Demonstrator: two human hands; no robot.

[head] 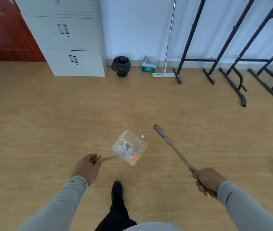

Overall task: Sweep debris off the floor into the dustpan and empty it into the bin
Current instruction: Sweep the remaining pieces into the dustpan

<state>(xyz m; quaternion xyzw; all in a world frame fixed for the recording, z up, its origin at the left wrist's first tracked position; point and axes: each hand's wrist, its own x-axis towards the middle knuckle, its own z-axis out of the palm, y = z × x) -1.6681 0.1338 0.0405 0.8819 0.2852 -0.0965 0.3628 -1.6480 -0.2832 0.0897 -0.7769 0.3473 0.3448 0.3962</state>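
The left hand (86, 169) grips the thin metal handle of a clear, boxy plastic dustpan (130, 147) holding white and orange scraps; the right hand (207, 181) is wrapped round the slim broom (172, 145), its dark flat head seen edge-on; 1 white scrap (142, 136) lies on the wood-grain floor (49, 114) just beside the dustpan; the black-lined bin (121, 66) stands well apart by the white wall, beside a grey cabinet (69, 39); the scraps blur together.
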